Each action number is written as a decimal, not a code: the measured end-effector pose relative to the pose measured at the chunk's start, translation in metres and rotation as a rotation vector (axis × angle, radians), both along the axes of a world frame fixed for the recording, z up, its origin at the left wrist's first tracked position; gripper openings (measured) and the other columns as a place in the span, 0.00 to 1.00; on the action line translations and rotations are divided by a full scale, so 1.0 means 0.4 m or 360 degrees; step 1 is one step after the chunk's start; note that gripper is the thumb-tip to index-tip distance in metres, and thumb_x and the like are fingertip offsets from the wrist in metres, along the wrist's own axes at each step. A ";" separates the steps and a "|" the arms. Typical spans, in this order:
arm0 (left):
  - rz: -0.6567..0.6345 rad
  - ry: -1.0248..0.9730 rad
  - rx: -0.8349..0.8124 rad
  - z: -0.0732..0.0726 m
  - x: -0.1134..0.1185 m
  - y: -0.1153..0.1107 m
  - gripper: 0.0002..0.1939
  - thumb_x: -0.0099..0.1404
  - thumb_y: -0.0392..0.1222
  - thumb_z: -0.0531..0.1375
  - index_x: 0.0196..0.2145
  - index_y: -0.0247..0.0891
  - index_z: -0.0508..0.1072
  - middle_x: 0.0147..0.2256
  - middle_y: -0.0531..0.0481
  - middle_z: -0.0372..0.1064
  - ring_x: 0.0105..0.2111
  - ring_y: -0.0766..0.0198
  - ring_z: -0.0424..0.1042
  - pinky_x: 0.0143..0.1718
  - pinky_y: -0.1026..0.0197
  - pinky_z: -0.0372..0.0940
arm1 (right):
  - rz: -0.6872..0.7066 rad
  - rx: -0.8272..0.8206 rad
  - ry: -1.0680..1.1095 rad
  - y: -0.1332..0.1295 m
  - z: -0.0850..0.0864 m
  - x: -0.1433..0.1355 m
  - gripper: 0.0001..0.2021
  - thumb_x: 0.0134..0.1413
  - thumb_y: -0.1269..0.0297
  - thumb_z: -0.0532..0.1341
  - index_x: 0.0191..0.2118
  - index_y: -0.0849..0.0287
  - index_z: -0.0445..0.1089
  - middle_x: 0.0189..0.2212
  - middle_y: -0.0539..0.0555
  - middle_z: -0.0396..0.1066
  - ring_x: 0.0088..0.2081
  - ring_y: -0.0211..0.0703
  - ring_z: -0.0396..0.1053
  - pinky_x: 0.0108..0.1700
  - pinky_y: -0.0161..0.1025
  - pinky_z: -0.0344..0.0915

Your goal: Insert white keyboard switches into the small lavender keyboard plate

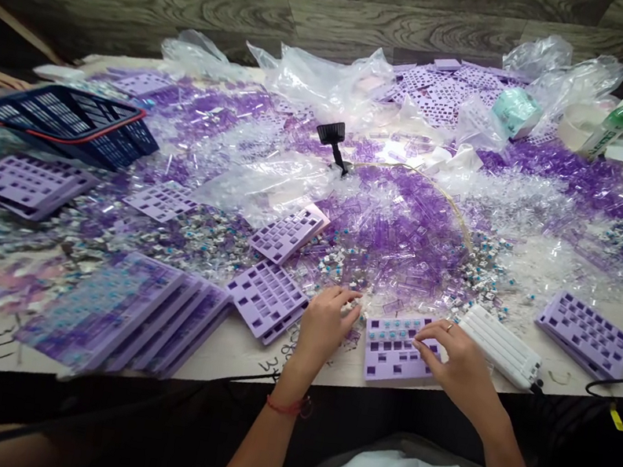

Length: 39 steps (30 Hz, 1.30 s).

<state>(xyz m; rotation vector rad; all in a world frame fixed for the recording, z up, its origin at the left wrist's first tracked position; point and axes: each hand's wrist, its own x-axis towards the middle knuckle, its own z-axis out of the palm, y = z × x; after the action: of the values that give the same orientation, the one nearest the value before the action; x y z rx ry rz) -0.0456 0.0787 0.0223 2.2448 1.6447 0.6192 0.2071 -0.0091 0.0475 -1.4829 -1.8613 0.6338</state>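
Head: purple plate (393,357) beneath right fingers (432,332).

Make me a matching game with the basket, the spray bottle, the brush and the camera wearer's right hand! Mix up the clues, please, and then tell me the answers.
Things:
1. basket
2. spray bottle
3. brush
4. right hand

Clues:
A. black, with its bristles pointing up
B. has its fingers at a purple plate full of square holes
C. dark blue, with a red strip along its edge
D. green, with a pale blue top

Right pairs: 1-C, 2-D, 3-A, 4-B
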 end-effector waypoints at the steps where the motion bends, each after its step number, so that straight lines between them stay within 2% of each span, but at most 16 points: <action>1: 0.0011 -0.0143 -0.0028 0.004 0.002 -0.006 0.09 0.68 0.41 0.60 0.44 0.41 0.78 0.38 0.48 0.76 0.41 0.56 0.74 0.46 0.54 0.68 | -0.0010 0.0002 0.0002 0.001 -0.001 0.000 0.04 0.66 0.66 0.61 0.39 0.53 0.73 0.39 0.53 0.77 0.44 0.47 0.75 0.47 0.42 0.70; 4: 0.0079 -0.0604 -0.0173 0.020 0.022 -0.031 0.11 0.67 0.48 0.62 0.44 0.42 0.79 0.40 0.48 0.78 0.39 0.58 0.75 0.44 0.56 0.69 | -0.0006 0.0016 0.0017 0.005 -0.005 -0.004 0.03 0.66 0.68 0.62 0.40 0.54 0.73 0.39 0.52 0.77 0.44 0.46 0.75 0.48 0.42 0.70; 7: 0.0107 -0.1072 -0.0481 0.036 0.061 -0.061 0.16 0.64 0.53 0.65 0.44 0.41 0.79 0.41 0.48 0.79 0.39 0.59 0.76 0.40 0.58 0.70 | -0.0013 0.0065 0.0079 0.013 -0.013 -0.025 0.04 0.66 0.67 0.61 0.43 0.54 0.74 0.40 0.53 0.78 0.44 0.46 0.75 0.49 0.42 0.70; 10: 0.0150 -0.1538 -0.0789 0.043 0.103 -0.085 0.18 0.60 0.54 0.69 0.42 0.39 0.79 0.39 0.47 0.79 0.40 0.58 0.77 0.42 0.59 0.71 | -0.0043 0.0202 0.0187 0.022 -0.023 -0.064 0.07 0.66 0.63 0.63 0.48 0.54 0.74 0.41 0.54 0.79 0.44 0.46 0.76 0.48 0.42 0.71; 12: 0.0200 -0.1774 -0.0901 0.042 0.124 -0.093 0.19 0.57 0.55 0.71 0.37 0.37 0.78 0.37 0.47 0.79 0.40 0.58 0.78 0.42 0.60 0.71 | -0.0114 0.0327 0.0243 0.027 -0.030 -0.092 0.08 0.65 0.62 0.64 0.48 0.54 0.74 0.41 0.54 0.79 0.44 0.47 0.76 0.47 0.43 0.71; 15: 0.0253 -0.1954 -0.0965 0.037 0.137 -0.097 0.20 0.52 0.54 0.74 0.32 0.37 0.76 0.34 0.48 0.79 0.35 0.62 0.76 0.38 0.62 0.70 | -0.0281 0.0440 0.0330 0.029 -0.039 -0.119 0.08 0.64 0.62 0.66 0.47 0.54 0.74 0.41 0.54 0.78 0.42 0.46 0.76 0.45 0.43 0.72; 18: 0.0258 -0.2019 -0.1032 0.032 0.138 -0.095 0.21 0.50 0.53 0.76 0.31 0.36 0.75 0.32 0.50 0.78 0.32 0.65 0.74 0.37 0.63 0.69 | -0.0347 0.0520 0.0378 0.027 -0.043 -0.124 0.09 0.64 0.64 0.66 0.49 0.52 0.74 0.40 0.54 0.78 0.43 0.46 0.76 0.46 0.44 0.73; 24: 0.0256 -0.2037 -0.1068 0.018 0.147 -0.089 0.21 0.47 0.51 0.77 0.31 0.36 0.76 0.32 0.51 0.77 0.34 0.65 0.75 0.40 0.64 0.70 | -0.0190 0.0572 0.0337 0.030 -0.045 -0.104 0.12 0.65 0.68 0.64 0.51 0.50 0.75 0.42 0.54 0.78 0.45 0.46 0.76 0.51 0.47 0.72; 30: 0.0160 -0.1890 -0.1089 0.018 0.153 -0.084 0.19 0.51 0.51 0.75 0.33 0.37 0.77 0.35 0.48 0.79 0.41 0.58 0.78 0.46 0.58 0.71 | -0.0196 0.0480 0.0412 0.037 -0.064 -0.056 0.10 0.64 0.68 0.65 0.48 0.51 0.78 0.40 0.54 0.78 0.44 0.45 0.76 0.48 0.44 0.73; 34: 0.0222 -0.1706 -0.0933 0.014 0.138 -0.079 0.17 0.55 0.52 0.72 0.35 0.37 0.78 0.41 0.45 0.79 0.45 0.55 0.77 0.48 0.56 0.71 | -0.0113 0.0344 0.0338 0.041 -0.081 0.004 0.07 0.63 0.68 0.65 0.45 0.52 0.78 0.40 0.54 0.78 0.44 0.46 0.76 0.49 0.45 0.73; 39: 0.0357 -0.1588 -0.0747 0.001 0.116 -0.079 0.17 0.56 0.52 0.71 0.35 0.38 0.77 0.35 0.48 0.77 0.38 0.60 0.77 0.39 0.61 0.71 | 0.0069 0.0256 0.0078 0.046 -0.093 0.037 0.07 0.61 0.71 0.66 0.42 0.52 0.79 0.38 0.54 0.78 0.42 0.48 0.74 0.48 0.47 0.72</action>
<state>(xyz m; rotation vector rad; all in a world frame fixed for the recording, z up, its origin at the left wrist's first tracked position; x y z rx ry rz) 0.0010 0.0470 0.0225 1.1025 1.2935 1.0415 0.2219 0.0092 0.0103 -1.3157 -1.8648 0.5228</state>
